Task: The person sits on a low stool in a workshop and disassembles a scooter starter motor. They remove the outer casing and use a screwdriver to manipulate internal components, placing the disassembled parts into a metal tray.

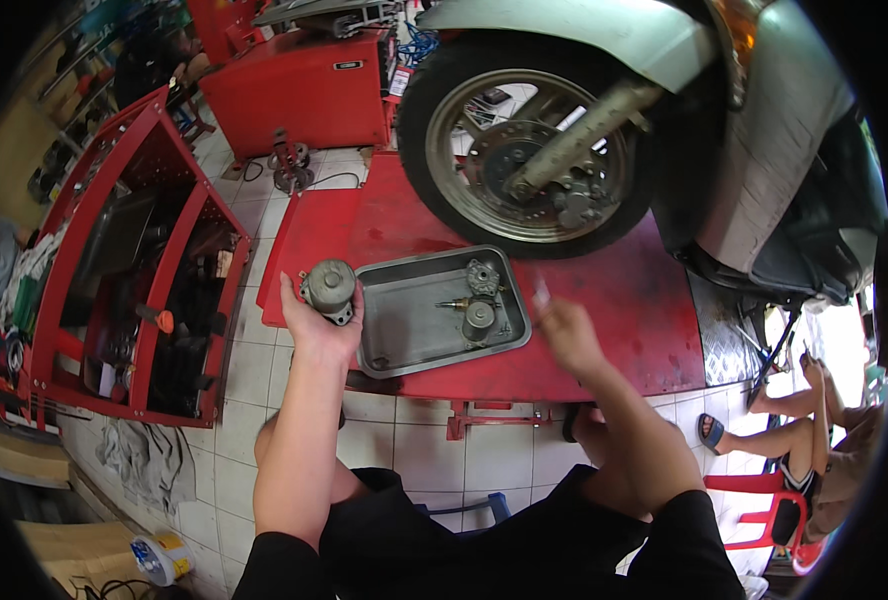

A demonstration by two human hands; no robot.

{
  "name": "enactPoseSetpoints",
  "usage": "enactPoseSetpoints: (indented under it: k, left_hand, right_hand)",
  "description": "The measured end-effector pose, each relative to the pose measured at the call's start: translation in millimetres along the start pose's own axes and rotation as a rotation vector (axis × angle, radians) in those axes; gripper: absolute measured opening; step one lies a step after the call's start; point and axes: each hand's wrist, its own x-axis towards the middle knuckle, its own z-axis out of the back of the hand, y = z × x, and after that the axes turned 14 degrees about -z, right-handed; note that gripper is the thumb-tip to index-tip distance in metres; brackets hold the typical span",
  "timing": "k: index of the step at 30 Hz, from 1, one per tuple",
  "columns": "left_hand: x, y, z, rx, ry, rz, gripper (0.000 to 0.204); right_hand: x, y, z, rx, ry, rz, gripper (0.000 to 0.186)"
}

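My left hand (314, 325) is wrapped around a grey cylindrical metal housing (330, 285), held upright just left of a shallow steel tray (414, 350). In the tray, toward its right side, lie a round cast metal part (482, 278), a brass-coloured fitting (456, 304) and a smaller metal cylinder (479, 318). My right hand (564, 330) is closed just right of the tray, with a small pale object (541, 293) at its fingertips, too blurred to name. The tray rests on a red lift platform (624, 340).
A scooter's front wheel (524, 150) stands on the platform beyond the tray. A red rack (139, 260) is at the left, a red cabinet (284, 85) behind, a bucket (159, 557) lower left. A person's leg (784, 440) and a red plastic chair (754, 515) are at the right.
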Motion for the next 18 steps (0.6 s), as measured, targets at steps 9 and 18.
enactPoseSetpoints:
  k: [9, 18]
  left_hand:
    - [33.7, -33.2, 19.2, -0.222, -0.096, -0.038, 0.07]
    - [16.4, -42.5, 10.5, -0.203, 0.022, 0.039, 0.076]
  right_hand:
    - [-2.9, 52.5, -164.3, -0.659, 0.333, 0.173, 0.023]
    - [29.7, 60.2, -217.9, -0.786, 0.381, 0.086, 0.027]
